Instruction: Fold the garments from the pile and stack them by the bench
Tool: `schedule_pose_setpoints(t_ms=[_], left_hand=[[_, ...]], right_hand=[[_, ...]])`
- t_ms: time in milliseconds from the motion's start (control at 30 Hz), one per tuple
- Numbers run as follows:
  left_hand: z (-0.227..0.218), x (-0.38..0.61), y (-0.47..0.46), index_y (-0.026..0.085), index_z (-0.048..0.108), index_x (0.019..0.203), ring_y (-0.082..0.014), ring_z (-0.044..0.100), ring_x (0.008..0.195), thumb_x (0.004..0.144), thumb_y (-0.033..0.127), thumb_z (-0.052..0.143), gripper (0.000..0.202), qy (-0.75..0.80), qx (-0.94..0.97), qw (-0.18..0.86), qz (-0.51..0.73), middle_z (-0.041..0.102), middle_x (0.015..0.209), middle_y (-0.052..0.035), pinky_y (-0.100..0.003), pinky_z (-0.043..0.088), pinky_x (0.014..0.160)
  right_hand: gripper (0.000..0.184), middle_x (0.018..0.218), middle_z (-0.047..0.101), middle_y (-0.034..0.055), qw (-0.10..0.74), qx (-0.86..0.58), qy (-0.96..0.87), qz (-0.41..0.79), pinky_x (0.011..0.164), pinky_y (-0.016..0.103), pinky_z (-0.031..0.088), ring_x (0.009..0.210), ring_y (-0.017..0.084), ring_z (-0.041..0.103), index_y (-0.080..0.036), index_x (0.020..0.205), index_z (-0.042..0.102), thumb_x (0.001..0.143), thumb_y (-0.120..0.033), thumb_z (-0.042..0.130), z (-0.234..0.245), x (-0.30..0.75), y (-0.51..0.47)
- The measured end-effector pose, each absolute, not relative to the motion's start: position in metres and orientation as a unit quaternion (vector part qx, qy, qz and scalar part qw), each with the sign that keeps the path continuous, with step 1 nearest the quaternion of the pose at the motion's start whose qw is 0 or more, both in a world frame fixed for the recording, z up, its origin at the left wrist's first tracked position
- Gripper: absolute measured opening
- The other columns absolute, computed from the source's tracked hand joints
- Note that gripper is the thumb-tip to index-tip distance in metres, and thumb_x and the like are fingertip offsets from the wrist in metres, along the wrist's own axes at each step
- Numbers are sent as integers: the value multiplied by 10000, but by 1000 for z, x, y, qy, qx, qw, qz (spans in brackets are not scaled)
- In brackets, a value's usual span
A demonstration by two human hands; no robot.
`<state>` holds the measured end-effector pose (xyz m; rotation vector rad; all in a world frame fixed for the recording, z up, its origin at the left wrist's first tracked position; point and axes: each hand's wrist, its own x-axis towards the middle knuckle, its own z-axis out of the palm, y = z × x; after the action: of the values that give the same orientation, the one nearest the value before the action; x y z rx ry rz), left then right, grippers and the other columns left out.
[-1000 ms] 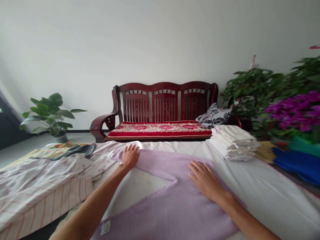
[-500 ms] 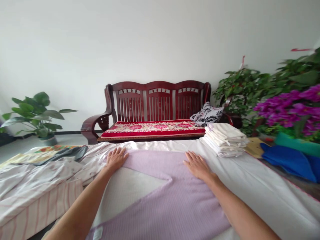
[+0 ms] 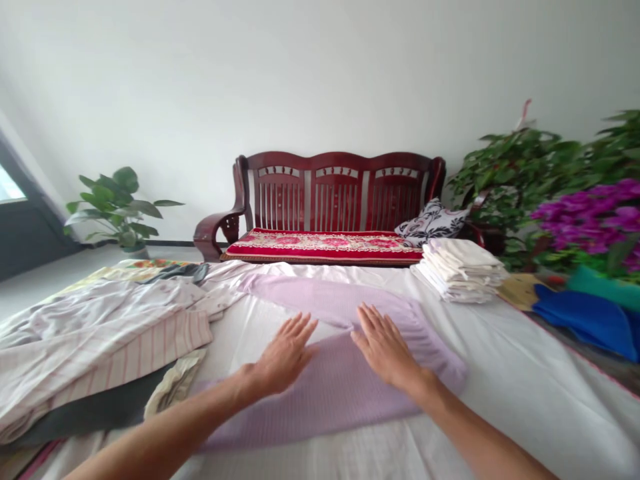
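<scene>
Light purple ribbed trousers [image 3: 320,390] lie spread on a white sheet [image 3: 505,380], their two legs pointing left and the waist gathered at the right. My left hand [image 3: 289,350] is over the gap between the legs and the nearer leg, fingers stretched and slightly blurred. Flat-fingered, my right hand [image 3: 385,343] is at the crotch of the trousers. Both hands are open and hold nothing. Whether the palms touch the cloth I cannot tell.
A stack of folded white cloths [image 3: 457,270] sits at the back right, near blue fabric [image 3: 583,317]. Loose clothes, including a striped garment [image 3: 150,350], are heaped at left. Behind stands a wooden bench [image 3: 337,200], with a potted plant [image 3: 120,207] to its left.
My left hand has left the far leg and come nearer and to the right. My right hand has drawn slightly nearer. The view has shifted left, showing the trousers' waist.
</scene>
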<state>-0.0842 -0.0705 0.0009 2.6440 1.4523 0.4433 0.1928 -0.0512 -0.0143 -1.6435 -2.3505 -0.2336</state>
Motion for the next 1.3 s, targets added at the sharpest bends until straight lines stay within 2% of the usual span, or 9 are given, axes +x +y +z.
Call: schedule_pose_setpoints(t_ms=[200, 300, 500, 667, 767, 867, 1000, 1100, 1300], left_hand=[[-12, -101, -138, 289, 233, 1605, -289, 172, 1546, 1023, 558, 335, 649, 452, 889, 61, 48, 215, 1674, -72, -502, 192, 1248], [-12, -132, -146, 331, 215, 1604, -282, 177, 1546, 1018, 578, 337, 647, 474, 879, 39, 35, 203, 1677, -56, -500, 185, 1246], [-11, -197, -158, 300, 352, 1566, -304, 254, 1524, 1022, 565, 330, 605, 552, 832, 17, 57, 306, 1644, -89, -537, 222, 1226], [-13, -214, -163, 255, 517, 1455, -286, 400, 1443, 1019, 492, 384, 513, 612, 781, 20, 125, 438, 1570, -98, -463, 344, 1176], [-3, -208, -162, 223, 645, 1218, -271, 571, 1238, 997, 446, 436, 376, 632, 762, 27, 140, 607, 1370, -106, -412, 431, 1057], [9, -203, -160, 217, 625, 953, -223, 636, 963, 976, 360, 445, 231, 645, 750, 32, 142, 687, 1033, -60, -341, 460, 857], [13, -206, -155, 234, 569, 957, -189, 635, 819, 986, 320, 404, 189, 673, 727, 44, 132, 675, 890, -13, -301, 417, 723], [8, -210, -153, 238, 586, 1013, -203, 641, 868, 999, 323, 396, 209, 671, 735, 1, 100, 678, 964, -31, -313, 426, 755], [5, -212, -152, 236, 643, 1086, -263, 593, 1082, 992, 292, 456, 217, 636, 763, -87, 82, 664, 1128, -71, -403, 423, 958]], right_hand=[[665, 1626, 334, 130, 106, -510, -850, -76, 1200, 482, 281, 1490, 265, 319, -153, 1566, 355, 1027, -527, 247, -39, 175, -85], [650, 1600, 385, 134, 91, -520, -844, -96, 1200, 495, 282, 1477, 273, 344, -147, 1544, 398, 1021, -509, 264, -43, 204, -78], [570, 1560, 458, 120, 51, -570, -807, -146, 1168, 553, 305, 1442, 305, 396, -202, 1465, 516, 983, -435, 323, -43, 288, -66], [609, 1542, 480, 131, 63, -600, -783, -155, 1155, 578, 319, 1426, 310, 416, -183, 1471, 502, 954, -448, 319, -46, 312, -64], [627, 1549, 471, 128, 70, -606, -778, -152, 1156, 578, 316, 1430, 304, 411, -169, 1479, 485, 950, -455, 308, -47, 310, -64], [630, 1552, 465, 129, 73, -603, -779, -156, 1148, 579, 325, 1423, 301, 417, -150, 1477, 484, 949, -443, 304, -47, 307, -65], [618, 1542, 481, 128, 78, -603, -776, -170, 1142, 572, 336, 1409, 298, 435, -153, 1463, 502, 949, -434, 309, -49, 309, -65], [607, 1532, 494, 127, 87, -598, -776, -181, 1132, 573, 349, 1403, 306, 440, -172, 1459, 512, 947, -437, 321, -51, 311, -65], [600, 1514, 515, 133, 103, -589, -782, -175, 1122, 583, 355, 1391, 317, 453, -180, 1435, 539, 945, -443, 315, -55, 312, -64]])
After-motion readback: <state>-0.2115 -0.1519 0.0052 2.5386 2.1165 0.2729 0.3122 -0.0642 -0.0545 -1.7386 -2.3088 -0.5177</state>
